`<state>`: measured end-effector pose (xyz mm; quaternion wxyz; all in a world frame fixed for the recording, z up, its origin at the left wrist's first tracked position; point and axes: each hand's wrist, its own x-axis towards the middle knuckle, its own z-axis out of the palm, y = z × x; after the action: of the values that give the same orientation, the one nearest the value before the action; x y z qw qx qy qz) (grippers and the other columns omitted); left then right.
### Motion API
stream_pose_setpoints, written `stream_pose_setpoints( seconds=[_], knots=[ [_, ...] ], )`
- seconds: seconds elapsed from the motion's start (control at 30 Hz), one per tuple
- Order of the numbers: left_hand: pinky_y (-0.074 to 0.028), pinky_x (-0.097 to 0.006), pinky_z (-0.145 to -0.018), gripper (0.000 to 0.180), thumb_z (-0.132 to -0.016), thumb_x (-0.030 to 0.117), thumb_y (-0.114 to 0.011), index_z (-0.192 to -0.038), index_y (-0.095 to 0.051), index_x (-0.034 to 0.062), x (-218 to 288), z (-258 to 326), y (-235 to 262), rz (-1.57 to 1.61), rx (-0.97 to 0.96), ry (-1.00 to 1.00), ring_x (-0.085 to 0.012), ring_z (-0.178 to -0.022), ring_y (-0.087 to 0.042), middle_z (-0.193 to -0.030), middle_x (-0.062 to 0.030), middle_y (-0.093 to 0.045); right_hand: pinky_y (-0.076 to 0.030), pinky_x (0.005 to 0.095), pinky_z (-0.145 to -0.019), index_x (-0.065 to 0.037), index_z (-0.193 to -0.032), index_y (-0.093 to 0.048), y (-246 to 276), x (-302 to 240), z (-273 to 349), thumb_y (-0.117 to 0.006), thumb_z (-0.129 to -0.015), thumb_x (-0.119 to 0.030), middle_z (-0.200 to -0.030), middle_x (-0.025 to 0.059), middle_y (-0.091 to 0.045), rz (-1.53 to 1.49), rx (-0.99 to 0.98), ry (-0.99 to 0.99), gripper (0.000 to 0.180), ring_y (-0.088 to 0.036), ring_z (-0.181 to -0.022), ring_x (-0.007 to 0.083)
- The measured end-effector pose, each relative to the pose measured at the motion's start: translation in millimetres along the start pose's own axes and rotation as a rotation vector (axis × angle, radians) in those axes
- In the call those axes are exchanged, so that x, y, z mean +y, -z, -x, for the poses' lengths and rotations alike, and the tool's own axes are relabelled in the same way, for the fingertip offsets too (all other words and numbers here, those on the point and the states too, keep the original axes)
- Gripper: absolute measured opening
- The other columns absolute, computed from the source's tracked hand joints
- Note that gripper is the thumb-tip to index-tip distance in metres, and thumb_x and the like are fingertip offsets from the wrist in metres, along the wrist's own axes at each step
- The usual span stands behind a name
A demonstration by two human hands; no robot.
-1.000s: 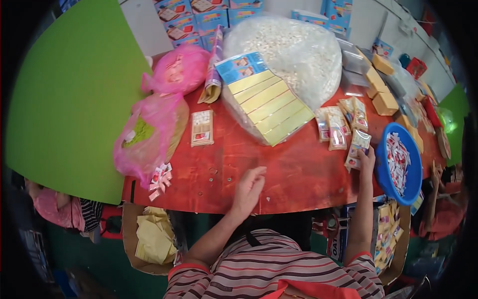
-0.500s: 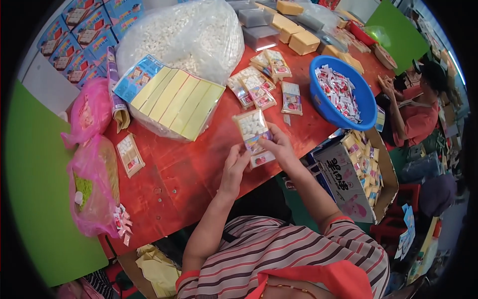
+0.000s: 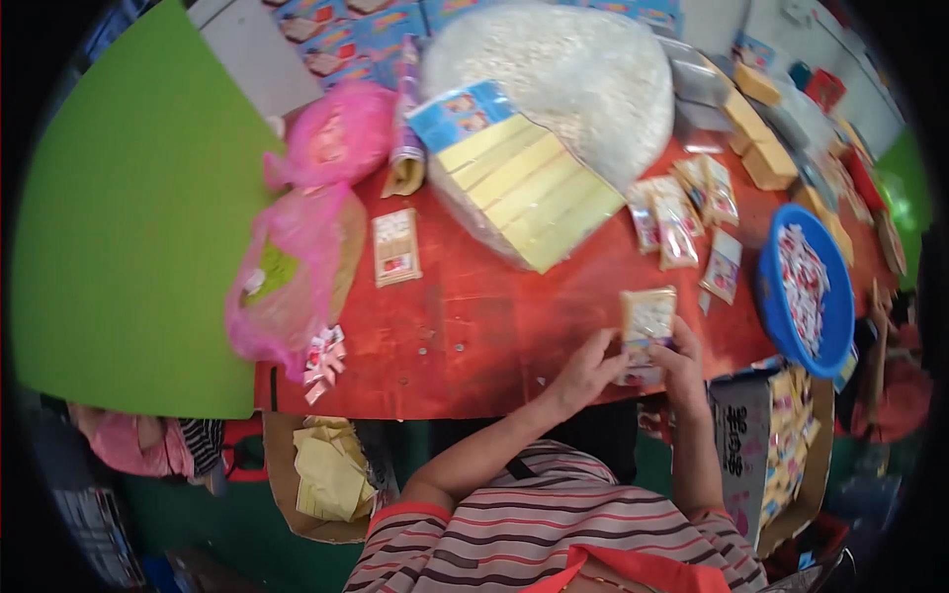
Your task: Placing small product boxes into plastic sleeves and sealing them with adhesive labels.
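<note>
Hands, left hand (image 3: pixel 585 371) and right hand (image 3: pixel 682 364), grip one sachet bundle (image 3: pixel 647 324) at the table's (image 3: pixel 474 336) near edge; loose sachets (image 3: pixel 682 217) remain unsorted.

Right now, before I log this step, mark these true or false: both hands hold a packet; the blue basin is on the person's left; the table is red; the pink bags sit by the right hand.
1. Both the left hand and the right hand hold the small packet: true.
2. The blue basin is on the person's left: false, it is on the right.
3. The table is red: true.
4. The pink bags sit by the right hand: false, they lie far left.
</note>
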<state>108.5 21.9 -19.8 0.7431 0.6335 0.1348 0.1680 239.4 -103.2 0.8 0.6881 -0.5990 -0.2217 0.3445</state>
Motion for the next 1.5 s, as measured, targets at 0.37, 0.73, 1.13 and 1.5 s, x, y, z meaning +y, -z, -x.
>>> stream_pose_setpoints(
  seconds=[0.37, 0.73, 1.13, 1.5],
  knots=[
    [-0.036, -0.049, -0.102, 0.047, -0.089, 0.022, -0.057, -0.129, -0.047, 0.0012, 42, -4, 245, -1.383, 0.753, -0.227, -0.0373, -0.125, -0.042, -0.134, -0.0207, -0.045, -0.05, 0.0314, -0.082, 0.005, -0.128, -0.05, 135, 0, -48, -0.055, -0.076, 0.001, -0.108, 0.0128, -0.065, 0.228, 0.113, -0.158, 0.052, -0.064, -0.091, 0.0204],
    [-0.016, -0.062, -0.11, 0.073, -0.093, 0.049, -0.045, -0.149, -0.024, 0.0063, 26, -40, 299, -1.548, 0.473, 0.29, -0.0342, -0.145, -0.014, -0.156, -0.0148, -0.019, -0.039, 0.047, -0.1, -0.01, -0.142, -0.039, 126, 13, -44, -0.056, -0.085, -0.02, -0.136, 0.0195, -0.044, 1.362, 0.462, 0.061, 0.06, -0.045, -0.123, 0.0381],
    [-0.011, -0.064, -0.109, 0.075, -0.092, 0.047, -0.049, -0.147, -0.026, 0.0014, 13, 16, 158, -1.355, 0.39, 0.275, -0.037, -0.144, -0.013, -0.154, -0.0211, -0.021, -0.029, 0.0492, -0.102, -0.008, -0.135, -0.046, 20, -19, -59, -0.068, -0.079, -0.02, -0.142, 0.0159, -0.041, 1.547, 0.425, 0.655, 0.061, -0.042, -0.126, 0.0317],
    [-0.04, -0.027, -0.04, 0.03, -0.085, 0.021, -0.057, -0.107, -0.056, 0.0002, 69, -151, 271, -0.041, 0.715, -0.001, -0.0148, -0.052, -0.056, -0.073, -0.0103, -0.059, -0.036, 0.0437, -0.096, -0.008, -0.121, -0.055, -167, -42, -174, -0.064, -0.082, -0.014, -0.125, 0.014, -0.054, 1.058, -0.206, 0.948, 0.04, -0.052, -0.115, 0.0322]
  ],
)
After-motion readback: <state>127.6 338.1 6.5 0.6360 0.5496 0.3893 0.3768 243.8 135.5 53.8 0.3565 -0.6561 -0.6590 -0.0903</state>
